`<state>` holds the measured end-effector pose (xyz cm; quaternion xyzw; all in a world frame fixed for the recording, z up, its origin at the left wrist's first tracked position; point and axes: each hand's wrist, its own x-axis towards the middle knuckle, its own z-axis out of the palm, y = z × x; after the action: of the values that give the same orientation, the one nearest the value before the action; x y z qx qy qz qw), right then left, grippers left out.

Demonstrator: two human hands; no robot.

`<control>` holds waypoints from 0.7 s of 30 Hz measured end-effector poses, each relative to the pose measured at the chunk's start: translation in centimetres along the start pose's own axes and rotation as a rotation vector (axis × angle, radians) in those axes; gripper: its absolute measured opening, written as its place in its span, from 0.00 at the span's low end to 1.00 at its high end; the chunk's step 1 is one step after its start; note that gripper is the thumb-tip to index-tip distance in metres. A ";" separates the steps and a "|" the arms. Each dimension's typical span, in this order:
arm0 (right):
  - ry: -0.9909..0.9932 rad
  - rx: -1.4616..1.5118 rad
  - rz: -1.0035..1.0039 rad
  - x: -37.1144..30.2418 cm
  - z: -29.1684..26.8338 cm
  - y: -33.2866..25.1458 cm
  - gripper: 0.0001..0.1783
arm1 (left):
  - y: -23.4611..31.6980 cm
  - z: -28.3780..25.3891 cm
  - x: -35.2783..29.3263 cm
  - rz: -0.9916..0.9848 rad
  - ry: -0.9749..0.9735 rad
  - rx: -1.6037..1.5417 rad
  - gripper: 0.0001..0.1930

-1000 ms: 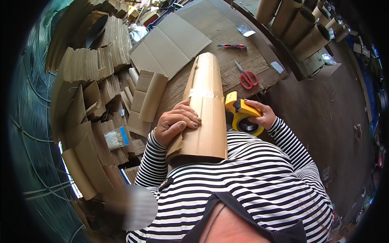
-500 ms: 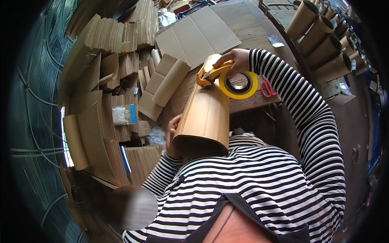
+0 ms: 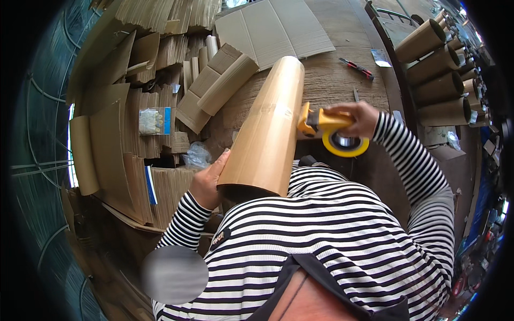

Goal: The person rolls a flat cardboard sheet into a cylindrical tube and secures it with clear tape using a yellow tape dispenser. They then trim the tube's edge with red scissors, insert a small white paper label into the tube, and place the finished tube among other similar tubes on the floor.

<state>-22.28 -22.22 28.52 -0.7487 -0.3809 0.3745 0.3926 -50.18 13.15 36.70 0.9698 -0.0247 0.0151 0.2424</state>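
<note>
A brown cardboard tube (image 3: 262, 136) slants away from my chest, its open near end against my striped shirt. A shiny band of clear tape crosses its middle. At the tube's near left edge, my left hand (image 3: 208, 182) grips it, with the fingers partly hidden behind the wall. On the other side my right hand (image 3: 360, 120) is closed round a yellow tape dispenser (image 3: 316, 119), slightly blurred. The dispenser carries a yellow-rimmed tape roll (image 3: 345, 143), and its front is close beside the tube's right side.
A flat cardboard sheet (image 3: 276, 29) and a folded piece (image 3: 227, 85) lie on the wooden table (image 3: 326, 75). A red and black utility knife (image 3: 357, 68) rests there too. Stacked cardboard (image 3: 174, 198) fills the left; several finished tubes (image 3: 439, 83) stand in rows at right.
My right hand has drawn the tape dispenser off the tube's top, rightward and nearer to me. The left hand still holds the tube, whose whole length now shows.
</note>
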 end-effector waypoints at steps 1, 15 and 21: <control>0.062 0.088 -0.015 -0.8 2.4 2.3 0.37 | -0.8 1.5 -1.0 -0.045 0.073 -0.046 0.26; -0.240 -0.575 -0.088 14.0 -1.1 -11.5 0.35 | -0.8 2.0 -4.1 -0.327 0.100 -0.239 0.29; -0.209 -0.383 -0.013 11.9 2.3 -7.0 0.37 | -2.5 2.2 -5.4 -0.272 0.013 0.012 0.29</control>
<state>-21.08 -8.38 30.58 -0.7643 -0.4886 0.3682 0.2039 -55.40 14.52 33.39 0.9654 0.1085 -0.0114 0.2367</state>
